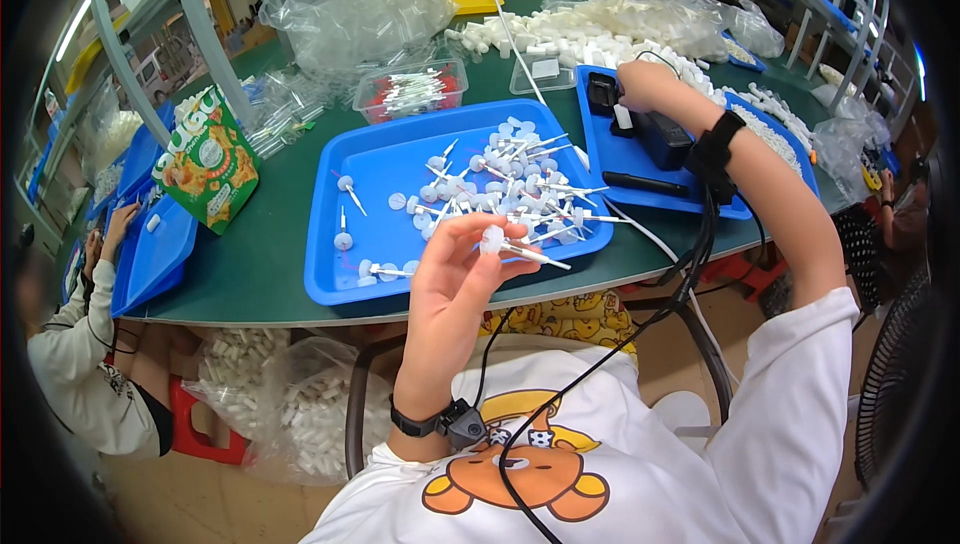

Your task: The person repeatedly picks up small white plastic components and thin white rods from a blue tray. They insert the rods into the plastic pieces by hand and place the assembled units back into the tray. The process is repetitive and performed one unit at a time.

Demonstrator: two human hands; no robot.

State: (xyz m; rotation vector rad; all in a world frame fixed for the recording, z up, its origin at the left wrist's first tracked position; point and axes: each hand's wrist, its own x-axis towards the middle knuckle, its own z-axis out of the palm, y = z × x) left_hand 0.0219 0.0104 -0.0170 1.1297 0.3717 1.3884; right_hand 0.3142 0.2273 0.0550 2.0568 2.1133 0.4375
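My left hand [465, 279] is raised over the near edge of a blue tray [345, 194], its fingers pinching a small white stick with a translucent round disc [492, 240] at one end. Many similar disc-and-stick pieces [520, 179] lie heaped in that tray. Farther right, my right hand [650, 86] is closed beside a black device [603, 92] on a second blue tray [640, 192]. A short white cylinder [622, 120] shows just below its fingers; whether they grip it is unclear. A black box-like unit [662, 141] sits close under that hand.
White cylinders [610, 29] are piled at the back. A clear container of thin sticks [410, 91] stands behind the tray, left of a white cable [515, 44]. A green snack bag [208, 159] stands at left. Another person's hand [122, 224] is by blue trays at far left.
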